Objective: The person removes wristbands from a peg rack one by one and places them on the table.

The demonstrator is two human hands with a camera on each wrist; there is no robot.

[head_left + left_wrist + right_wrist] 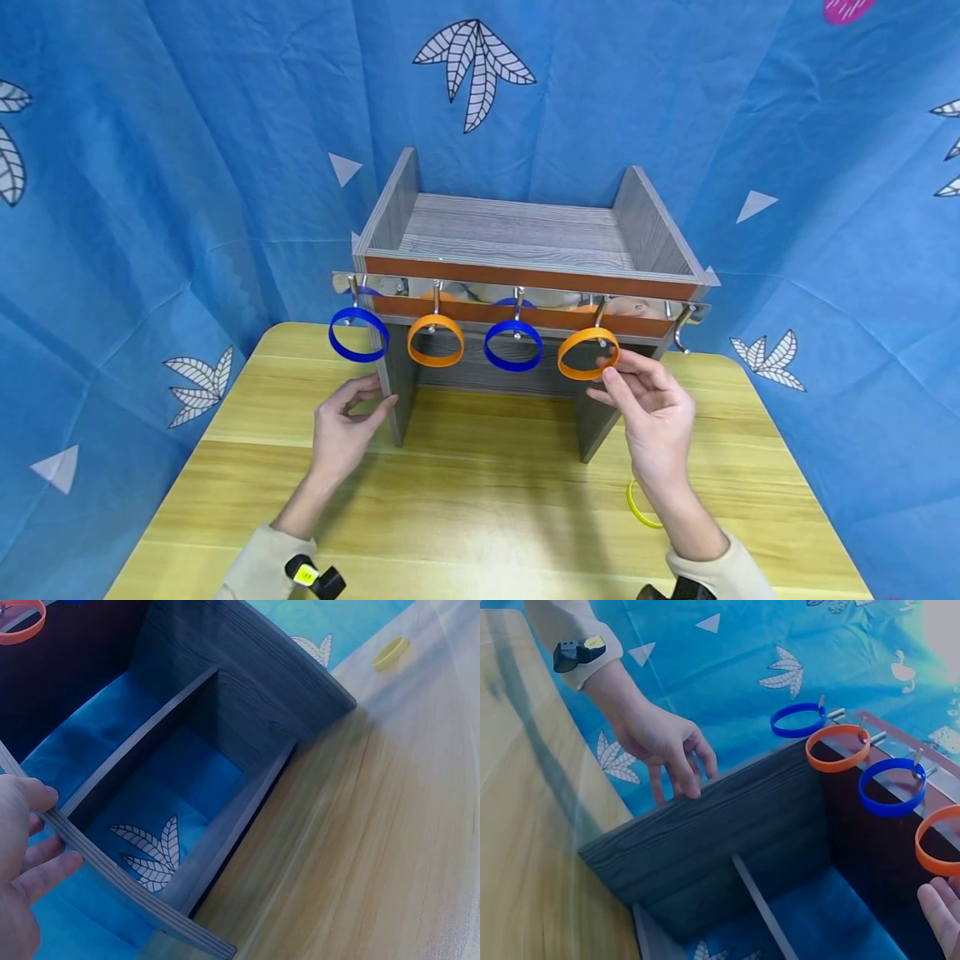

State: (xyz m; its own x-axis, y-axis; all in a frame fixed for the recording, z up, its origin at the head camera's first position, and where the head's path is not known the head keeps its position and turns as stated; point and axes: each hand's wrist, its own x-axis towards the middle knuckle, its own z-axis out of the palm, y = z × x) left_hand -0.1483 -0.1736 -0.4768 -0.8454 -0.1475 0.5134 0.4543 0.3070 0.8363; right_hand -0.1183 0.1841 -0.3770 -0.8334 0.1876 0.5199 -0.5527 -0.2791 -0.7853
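Note:
In the head view, two blue rings and two orange rings hang on hooks along a metal rail [472, 292] at the front of a grey wooden shelf [517, 225]. My right hand [656, 408] is at the rightmost orange ring [588, 354]: the thumb lies over its right edge, and a fingertip shows behind the band. That ring hangs on its hook. My left hand [348, 425] grips the front edge of the shelf's left side panel [142, 877]. Next to the left hand's side hangs a blue ring [358, 335], then an orange ring [436, 340] and another blue ring [513, 346].
A yellow ring [637, 506] lies on the wooden table [480, 517], partly hidden by my right forearm. At the rail's right end is a bare hook [680, 329]. A blue patterned cloth [262, 167] hangs behind the shelf and around the sides.

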